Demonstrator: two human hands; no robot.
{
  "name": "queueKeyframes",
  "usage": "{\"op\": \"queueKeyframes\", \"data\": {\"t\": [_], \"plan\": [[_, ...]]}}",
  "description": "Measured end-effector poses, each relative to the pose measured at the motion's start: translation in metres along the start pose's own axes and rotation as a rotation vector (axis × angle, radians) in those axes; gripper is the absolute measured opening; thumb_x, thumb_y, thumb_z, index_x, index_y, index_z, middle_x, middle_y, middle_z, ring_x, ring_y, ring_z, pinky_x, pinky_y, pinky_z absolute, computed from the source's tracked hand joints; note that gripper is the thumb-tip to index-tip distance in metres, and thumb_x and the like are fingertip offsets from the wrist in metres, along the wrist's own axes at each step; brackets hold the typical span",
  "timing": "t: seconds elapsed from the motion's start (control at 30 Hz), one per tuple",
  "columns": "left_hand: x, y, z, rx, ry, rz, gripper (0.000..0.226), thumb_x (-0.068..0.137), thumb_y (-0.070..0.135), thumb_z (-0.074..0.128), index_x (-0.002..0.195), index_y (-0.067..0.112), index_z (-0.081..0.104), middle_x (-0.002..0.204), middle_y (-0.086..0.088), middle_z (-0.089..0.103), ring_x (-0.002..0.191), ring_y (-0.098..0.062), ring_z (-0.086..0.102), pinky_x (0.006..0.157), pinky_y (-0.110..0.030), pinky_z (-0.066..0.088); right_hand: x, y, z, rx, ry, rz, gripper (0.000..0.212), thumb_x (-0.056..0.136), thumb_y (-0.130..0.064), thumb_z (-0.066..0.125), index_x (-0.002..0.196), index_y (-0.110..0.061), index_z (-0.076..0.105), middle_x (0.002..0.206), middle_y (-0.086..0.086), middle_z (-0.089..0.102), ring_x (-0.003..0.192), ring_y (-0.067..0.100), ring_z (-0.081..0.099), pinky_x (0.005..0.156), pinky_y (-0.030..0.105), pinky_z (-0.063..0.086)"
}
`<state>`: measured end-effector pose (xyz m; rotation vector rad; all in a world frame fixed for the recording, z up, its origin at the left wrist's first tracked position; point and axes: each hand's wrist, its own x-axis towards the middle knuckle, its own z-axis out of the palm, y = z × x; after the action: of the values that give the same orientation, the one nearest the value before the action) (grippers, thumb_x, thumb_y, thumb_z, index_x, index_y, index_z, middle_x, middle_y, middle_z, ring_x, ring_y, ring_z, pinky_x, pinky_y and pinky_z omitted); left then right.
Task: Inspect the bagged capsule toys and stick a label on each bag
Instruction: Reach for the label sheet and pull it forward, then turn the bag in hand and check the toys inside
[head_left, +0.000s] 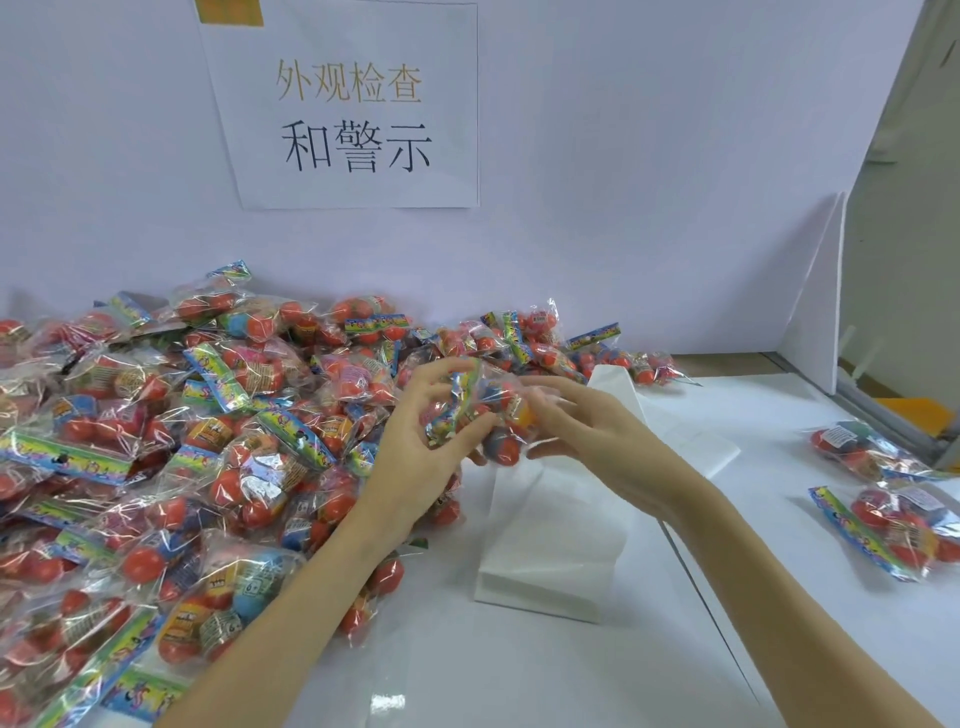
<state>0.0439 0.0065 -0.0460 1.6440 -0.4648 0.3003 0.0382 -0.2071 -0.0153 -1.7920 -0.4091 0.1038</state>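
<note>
- Both hands hold one bag (475, 410) above the white surface (519, 675).
- Left hand (426, 441) grip pinches its header; right hand (587, 431) fingers curl round the capsules.
- Heaped bags (156, 441) lie left.

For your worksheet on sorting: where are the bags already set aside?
In the head view, two set-aside bags lie at the table's right edge, apart from the big pile on the left.

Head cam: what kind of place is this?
Likely a toy packing or inspection station: a posted paper sign on the partition, a big heap of bagged capsule toys, and both hands, left hand and right hand, holding one bag.
</note>
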Motion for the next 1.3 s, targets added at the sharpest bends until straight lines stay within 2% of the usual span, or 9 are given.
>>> {"op": "queueKeyframes", "data": {"t": [0.23,0.33,0.43,0.57,0.7,0.87,0.97,1.07,1.3], "plan": [[-0.001,0.001,-0.004,0.206,0.177,-0.001,0.034,0.09,-0.004,0.071,0.08,0.028,0.079,0.122,0.0,0.059,0.106,0.005,0.06,0.084,-0.011,0.048,-0.014,0.006,-0.021,-0.728,-0.549,0.404,0.148,0.049,-0.075,0.087,0.157,-0.057,-0.013,0.167,-0.027,0.018,0.153,0.0,0.021,0.119,0.023,0.025],[-0.002,0.005,-0.003,0.213,0.147,0.018,0.037,0.094,-0.011,0.061,0.084,0.018,0.082,0.138,0.006,0.046,0.08,0.007,0.065,0.068,-0.009,0.049,-0.012,0.012,-0.019,-0.803,-0.491,0.343,0.137,0.061,-0.069,0.089,0.161,-0.052,-0.004,0.165,-0.027,0.02,0.153,0.002,0.024,0.118,0.023,0.027],[-0.005,0.007,0.002,0.269,0.03,0.048,0.04,0.096,-0.012,0.058,0.089,0.019,0.083,0.144,0.016,0.035,0.11,0.019,0.054,0.084,-0.006,0.047,-0.005,0.016,-0.02,-0.561,-0.301,0.252,0.088,0.082,-0.042,0.087,0.154,-0.035,0.038,0.157,-0.012,0.043,0.147,0.005,0.038,0.12,0.029,0.038],[-0.008,0.005,0.008,0.319,-0.113,0.09,0.015,0.096,0.013,0.073,0.104,0.022,0.082,0.154,0.007,0.027,0.142,0.012,0.03,0.108,-0.006,0.033,0.0,0.02,-0.031,-0.351,-0.028,0.098,0.011,0.092,-0.013,0.078,0.099,-0.021,0.074,0.124,-0.006,0.07,0.122,-0.001,0.064,0.103,0.025,0.054],[-0.009,0.005,0.005,0.323,-0.278,0.074,0.044,0.075,0.047,0.086,0.112,0.025,0.079,0.153,0.023,0.015,0.123,0.028,0.038,0.098,0.004,0.03,0.001,0.024,-0.034,-0.4,0.014,0.101,0.003,0.093,-0.017,0.077,0.092,-0.019,0.077,0.104,-0.008,0.079,0.098,0.001,0.073,0.095,0.032,0.057],[-0.012,-0.002,0.004,0.484,-0.601,0.137,0.041,0.07,0.055,0.091,0.103,0.034,0.079,0.159,0.028,0.005,0.141,0.019,0.021,0.105,0.001,0.024,0.004,0.029,-0.032,-0.485,0.009,0.133,0.007,0.096,-0.018,0.073,0.098,-0.014,0.079,0.093,-0.003,0.079,0.087,0.011,0.075,0.09,0.032,0.058],[-0.009,-0.003,0.004,0.472,-0.502,0.079,0.015,0.089,0.05,0.078,0.088,0.035,0.077,0.153,0.025,0.02,0.12,0.016,0.046,0.092,0.002,0.03,0.006,0.027,-0.03,-0.365,0.074,0.104,0.014,0.102,-0.014,0.065,0.098,-0.008,0.077,0.098,0.006,0.078,0.093,0.021,0.077,0.088,0.035,0.062],[-0.006,-0.002,0.005,0.459,-0.423,-0.027,0.032,0.098,0.056,0.056,0.074,0.039,0.068,0.147,0.024,0.026,0.102,0.009,0.057,0.078,-0.002,0.037,0.008,0.018,-0.025,-0.188,0.179,-0.005,0.024,0.107,-0.019,0.056,0.097,-0.01,0.075,0.096,0.004,0.078,0.092,0.02,0.076,0.078,0.028,0.06],[0.001,-0.006,0.006,0.444,-0.29,-0.139,0.063,0.1,0.057,0.039,0.101,0.008,0.078,0.142,0.012,0.038,0.116,0.01,0.048,0.092,-0.016,0.044,0.003,0.014,-0.025,-0.189,-0.045,-0.082,0.021,0.091,-0.011,0.08,0.11,-0.019,0.077,0.101,0.0,0.079,0.099,0.02,0.075,0.091,0.033,0.06]]}}
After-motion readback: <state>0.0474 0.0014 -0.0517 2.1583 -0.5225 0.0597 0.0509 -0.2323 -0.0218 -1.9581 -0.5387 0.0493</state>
